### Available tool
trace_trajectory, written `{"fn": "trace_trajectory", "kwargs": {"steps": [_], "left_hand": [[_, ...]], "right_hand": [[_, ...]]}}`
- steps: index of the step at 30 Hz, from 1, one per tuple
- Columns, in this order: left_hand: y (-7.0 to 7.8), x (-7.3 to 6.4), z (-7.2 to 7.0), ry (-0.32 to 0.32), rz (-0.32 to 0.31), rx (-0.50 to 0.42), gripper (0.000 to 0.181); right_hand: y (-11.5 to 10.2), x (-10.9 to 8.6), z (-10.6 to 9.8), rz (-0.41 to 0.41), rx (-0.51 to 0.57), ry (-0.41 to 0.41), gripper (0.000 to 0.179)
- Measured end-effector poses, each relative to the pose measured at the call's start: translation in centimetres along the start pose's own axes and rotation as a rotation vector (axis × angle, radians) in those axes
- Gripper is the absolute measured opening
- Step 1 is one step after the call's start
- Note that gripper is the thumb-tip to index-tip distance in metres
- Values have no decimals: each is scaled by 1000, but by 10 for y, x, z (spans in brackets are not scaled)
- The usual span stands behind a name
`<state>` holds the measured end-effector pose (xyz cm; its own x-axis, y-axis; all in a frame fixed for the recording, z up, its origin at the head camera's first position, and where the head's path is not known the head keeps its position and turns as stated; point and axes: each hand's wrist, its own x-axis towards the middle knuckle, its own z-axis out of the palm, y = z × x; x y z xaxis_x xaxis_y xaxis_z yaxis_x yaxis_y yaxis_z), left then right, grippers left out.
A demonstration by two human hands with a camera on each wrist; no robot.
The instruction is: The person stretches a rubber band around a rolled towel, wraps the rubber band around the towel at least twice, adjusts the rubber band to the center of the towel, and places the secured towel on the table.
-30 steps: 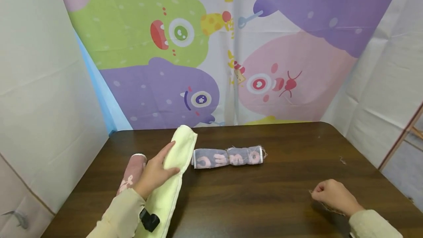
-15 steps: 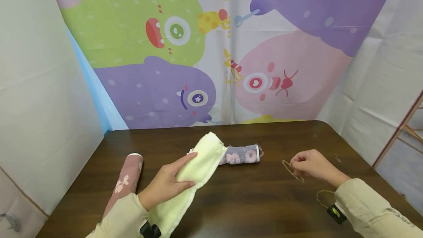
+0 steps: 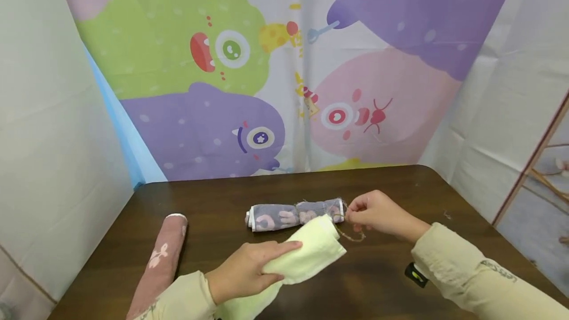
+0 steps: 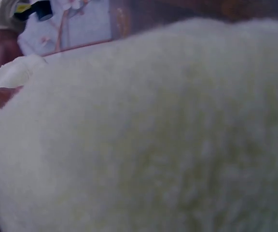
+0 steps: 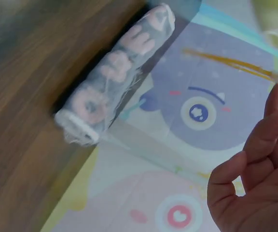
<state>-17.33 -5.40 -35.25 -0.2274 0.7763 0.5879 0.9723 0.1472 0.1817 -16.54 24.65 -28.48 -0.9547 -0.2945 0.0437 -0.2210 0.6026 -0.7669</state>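
The left hand [image 3: 251, 269] grips the yellow towel [image 3: 308, 252], far end jutting right beyond it; the right hand [image 3: 379, 214] pinches twine [image 3: 352, 239]. Only the left wrist view shows the towel's fuzz.

Table [image 3: 213, 226] before you: dark brown wood grain. On your left a pink roll [image 3: 153, 273] lies pointing away from you; a gray roll [image 3: 275, 217] lies crosswise, nearer the far edge; thread wisp [image 3: 446, 215], right side.
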Motion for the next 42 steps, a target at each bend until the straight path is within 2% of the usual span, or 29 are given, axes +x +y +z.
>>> {"fn": "trace_trajectory", "kwargs": {"steps": [7, 12, 16, 22, 26, 29, 31, 33, 35, 37, 39, 42], "left_hand": [[5, 7, 8, -59, 59, 93, 66], [5, 9, 13, -65, 10, 157, 65], [3, 8, 17, -16, -57, 162, 60], [0, 7, 17, 80, -169, 151, 57], [0, 8, 16, 135, -211, 120, 56], [0, 8, 13, 178, -184, 90, 55], [0, 7, 11, 191, -134, 73, 52], [0, 8, 8, 183, -67, 60, 40], [1, 8, 6, 161, 0, 67, 25], [2, 8, 5, 145, 37, 76, 21], [3, 8, 4, 148, 48, 94, 20], [4, 8, 5, 193, 20, 131, 26]], "right_hand": [[-10, 5, 9, -28, -16, 1, 11], [-15, 9, 13, -79, -63, -23, 12], [-17, 10, 17, -99, -63, -33, 9], [-19, 7, 23, -117, -36, 13, 7], [-20, 4, 28, -193, -99, 47, 24], [-20, 0, 33, -270, -238, 102, 36], [-19, -1, 36, -328, -324, 157, 37], [-18, -1, 38, -393, -380, 218, 37], [-18, 0, 39, -461, -375, 259, 36], [-18, 1, 39, -536, -341, 280, 34], [-17, 2, 39, -613, -330, 300, 31], [-15, 2, 39, -687, -322, 317, 24]]}}
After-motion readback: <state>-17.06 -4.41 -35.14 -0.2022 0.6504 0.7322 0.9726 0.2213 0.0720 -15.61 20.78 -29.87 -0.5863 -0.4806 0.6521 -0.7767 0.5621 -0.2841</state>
